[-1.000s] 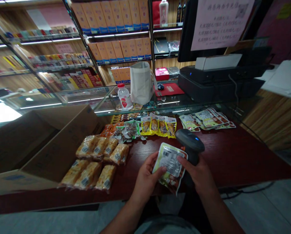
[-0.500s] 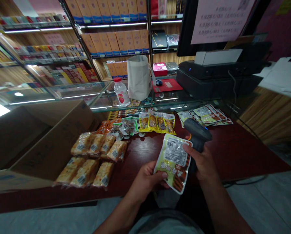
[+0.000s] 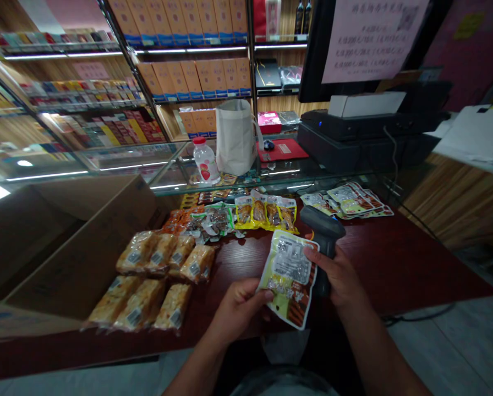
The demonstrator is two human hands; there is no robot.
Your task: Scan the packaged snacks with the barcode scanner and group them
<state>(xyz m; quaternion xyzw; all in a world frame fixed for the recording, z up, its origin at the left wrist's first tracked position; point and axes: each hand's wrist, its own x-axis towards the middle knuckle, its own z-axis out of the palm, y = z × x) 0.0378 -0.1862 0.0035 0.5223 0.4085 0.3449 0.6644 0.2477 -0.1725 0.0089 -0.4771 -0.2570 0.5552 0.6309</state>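
1. Green and brown, the pouch is held over the near edge of the table, between your two hands. Its printed panel is turned up towards you, perhaps so that you can see it well; the small print I cannot read.

2. Your left hand is closed on the lower left edge of the pouch, with the thumb on top and the fingers mostly hidden below. Such a grip at the border probably leaves the printing uncovered.

3. Your right hand has two duties – it is wrapped around the handle of the handheld scanner, and what seems its thumb lies on the right side of the pouch. I suppose this thumb steadies the soft pouch, which could otherwise bend.

4. The scanner is just behind the pouch, near its upper right corner. Which way its window faces, I cannot tell.

5. Similar pouches lie overlapped on the far right part of the table, and yellow-edged packs lie in a row to their left. Kind is placed with kind – likely for easier counting.

6. Golden wrapped blocks make two rows beside the cardboard box, with several labels facing you, maybe for easy reading.
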